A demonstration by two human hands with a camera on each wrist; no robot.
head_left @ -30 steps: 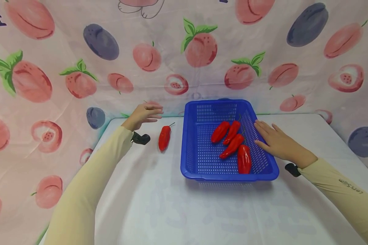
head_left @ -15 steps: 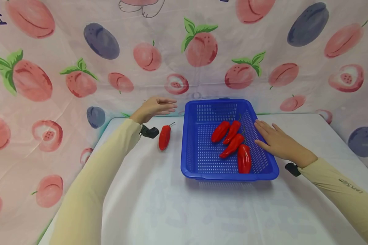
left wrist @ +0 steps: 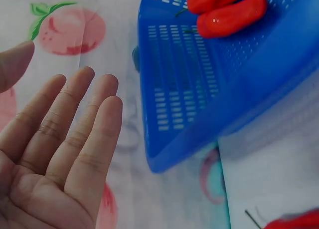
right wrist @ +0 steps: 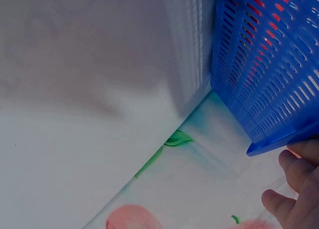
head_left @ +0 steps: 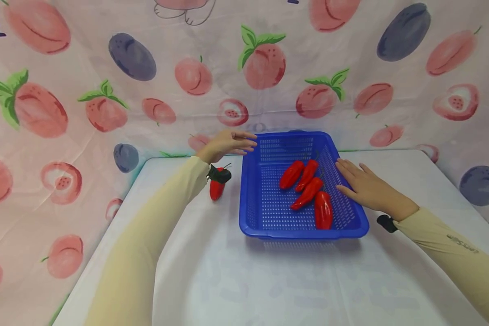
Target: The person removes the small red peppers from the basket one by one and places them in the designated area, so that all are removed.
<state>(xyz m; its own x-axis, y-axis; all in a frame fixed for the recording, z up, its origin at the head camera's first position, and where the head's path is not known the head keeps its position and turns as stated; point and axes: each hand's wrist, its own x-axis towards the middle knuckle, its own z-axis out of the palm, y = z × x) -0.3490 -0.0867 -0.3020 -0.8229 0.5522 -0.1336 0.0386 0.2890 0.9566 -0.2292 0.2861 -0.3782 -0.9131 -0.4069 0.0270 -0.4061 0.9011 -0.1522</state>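
A blue plastic basket [head_left: 265, 234] with slotted walls stands on the white table. Several red chili peppers [head_left: 309, 194] lie inside it, toward its right side. One more red pepper [head_left: 216, 190] rests on the table left of the basket, partly hidden by the left wrist's camera. My left hand [head_left: 228, 144] hovers near the basket's far left corner, its fingers extended and its palm bare in the left wrist view. On the basket's right rim lies my right hand [head_left: 366, 188], fingers straight; from the right wrist view, its fingertips [right wrist: 276, 201] are beside the rim.
A pale cloth [head_left: 167, 50] printed with peaches and plums hangs behind the table and along its sides. The white tabletop [head_left: 293, 280] spreads in front of the basket. Black wrist cameras [head_left: 221, 175] sit under both wrists.
My left hand has moved right, from beyond the loose pepper to the basket's far left corner. The right hand stays on the rim, and the peppers have not moved.
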